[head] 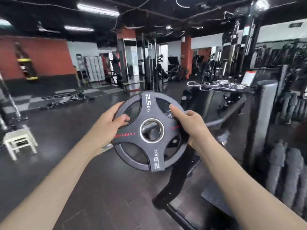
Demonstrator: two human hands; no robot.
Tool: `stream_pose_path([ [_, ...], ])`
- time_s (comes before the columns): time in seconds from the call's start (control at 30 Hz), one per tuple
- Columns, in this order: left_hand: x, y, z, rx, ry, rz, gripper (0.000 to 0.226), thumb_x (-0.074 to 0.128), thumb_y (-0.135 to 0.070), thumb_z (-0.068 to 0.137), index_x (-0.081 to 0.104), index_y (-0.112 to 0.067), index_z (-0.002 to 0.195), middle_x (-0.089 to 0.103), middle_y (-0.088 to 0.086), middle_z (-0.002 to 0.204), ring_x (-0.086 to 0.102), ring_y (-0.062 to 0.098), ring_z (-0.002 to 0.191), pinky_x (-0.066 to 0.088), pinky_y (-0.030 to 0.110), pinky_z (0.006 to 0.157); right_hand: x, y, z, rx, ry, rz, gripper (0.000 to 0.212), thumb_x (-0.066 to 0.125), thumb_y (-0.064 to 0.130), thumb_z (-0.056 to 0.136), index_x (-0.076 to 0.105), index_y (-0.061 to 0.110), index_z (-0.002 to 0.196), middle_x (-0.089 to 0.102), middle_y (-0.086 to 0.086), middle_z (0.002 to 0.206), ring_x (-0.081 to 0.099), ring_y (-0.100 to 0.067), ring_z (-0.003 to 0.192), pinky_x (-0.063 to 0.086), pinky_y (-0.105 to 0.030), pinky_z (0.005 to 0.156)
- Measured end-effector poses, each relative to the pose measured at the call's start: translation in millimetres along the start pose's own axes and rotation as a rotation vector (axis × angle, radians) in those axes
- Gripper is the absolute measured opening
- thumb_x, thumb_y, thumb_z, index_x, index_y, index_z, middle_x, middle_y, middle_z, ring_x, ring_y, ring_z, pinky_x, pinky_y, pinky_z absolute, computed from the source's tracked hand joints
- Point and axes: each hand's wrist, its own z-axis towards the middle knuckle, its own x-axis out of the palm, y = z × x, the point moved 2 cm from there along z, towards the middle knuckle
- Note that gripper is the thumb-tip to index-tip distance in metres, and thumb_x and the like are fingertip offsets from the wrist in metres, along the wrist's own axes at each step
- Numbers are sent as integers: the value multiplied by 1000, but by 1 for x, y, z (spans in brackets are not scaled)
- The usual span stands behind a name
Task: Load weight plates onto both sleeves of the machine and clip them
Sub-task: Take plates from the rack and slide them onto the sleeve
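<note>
Gripped round black rubber 2.5 kg plate (pixel 150 131) upright, left hand (pixel 108 123) and right hand (pixel 187 123) clasping opposite rims, bore facing forward toward machine.

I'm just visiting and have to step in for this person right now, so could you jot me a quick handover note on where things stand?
Left hand: gripping the left rim of the 2.5 kg weight plate, fingers through a cut-out.
Right hand: gripping the plate's right rim, thumb on its face.
The plate is held upright in the air in front of the chest, its centre hole empty, not on any sleeve.
The black machine frame lies just behind and below the plate; the sleeves are not clearly visible.
Done: one plate picked up.
Left: slide this plate onto a sleeve, load the other sleeve, fit the clips. No clips are in sight.
</note>
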Motion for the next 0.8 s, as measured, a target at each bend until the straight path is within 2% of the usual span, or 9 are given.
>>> stream_pose_path([
  [0.17,-94,75,-15,-217,-149,-109,27,49,-13,104,62,-23,126,66,2,102,61,18,92,45,34,94,121,-40,-20,5,108,-38,61,85,56,64,33,25,67,44,-6,72,44,-19,69,41,-36,66],
  [0.2,-105,85,-17,-270,-166,-152,18,51,-23,104,65,-19,113,64,5,98,59,20,88,45,35,90,139,-46,-22,-2,103,-47,62,84,57,62,32,25,66,42,-5,69,42,-19,68,39,-35,65],
  [0.3,-126,107,-18,-437,-182,-247,52,58,-70,84,60,-18,84,58,5,83,53,21,79,44,37,78,180,-56,-30,-21,66,-134,65,81,63,58,29,24,66,37,3,64,39,-20,67,44,-40,64],
  [0.37,-132,121,-14,-528,-204,-295,72,58,-85,69,65,-19,96,61,5,94,56,19,85,46,34,79,198,-62,-36,-12,34,-207,64,79,64,64,31,23,68,41,4,65,39,-22,66,42,-38,66],
  [0.47,-128,128,-5,-578,-92,-455,69,50,-79,83,69,-19,112,66,12,122,64,18,94,50,33,81,213,-64,-40,-3,-54,-334,60,77,61,73,33,21,70,47,4,66,41,-21,62,41,-37,66],
  [0.57,-117,133,2,-595,82,-495,78,47,-80,83,72,-16,120,72,18,120,72,34,104,55,46,92,221,-62,-45,-20,-97,-429,56,74,62,76,36,21,73,53,5,69,50,-23,66,45,-38,69],
  [0.67,-111,146,18,-697,34,-514,122,66,-93,51,39,-30,152,58,10,143,65,38,117,51,59,96,226,-61,-49,-67,-143,-510,52,72,62,78,39,22,74,58,5,74,61,-26,75,45,-36,67],
  [0.73,-106,157,26,-708,-64,-536,134,69,-94,40,27,-37,154,53,5,146,62,33,119,55,56,91,234,-63,-52,-106,-132,-560,51,71,60,79,38,23,73,60,4,78,62,-27,78,44,-36,66],
  [0.8,-99,155,22,-701,-82,-596,111,64,-90,56,45,-26,145,66,7,129,70,30,102,60,45,69,246,-66,-54,-157,-108,-634,48,70,58,82,39,23,76,61,3,83,57,-25,80,40,-34,64],
])
